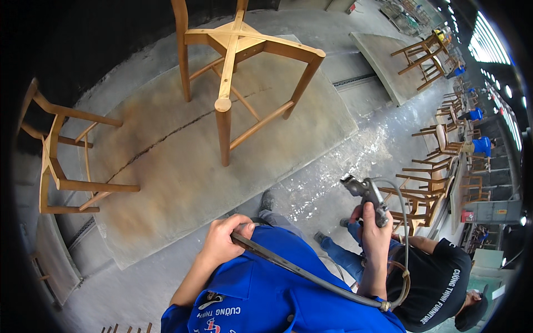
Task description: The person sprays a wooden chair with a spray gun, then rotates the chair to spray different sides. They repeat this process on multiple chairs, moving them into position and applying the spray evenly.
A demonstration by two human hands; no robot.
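In my right hand (376, 236) is a spray gun (370, 195), held up at the right with its dark nozzle end pointing up and left. A thin grey hose (407, 238) curves down from the gun. My left hand (225, 240) is closed round a thicker dark hose (302, 271), which crosses my front to a tied joint below my right hand. Beyond my hands, a wooden chair frame without a seat (224, 130) stands on a large stained grey board (183, 191). Another wooden chair frame (51, 147) is on the board's left side. Neither hand touches the chairs.
A person in a black shirt (444, 277) is close at my lower right. Several wooden chairs (425, 191) line the right side, with people in blue (483, 145) among them. A second board (383, 61) holding chair frames lies at the far right.
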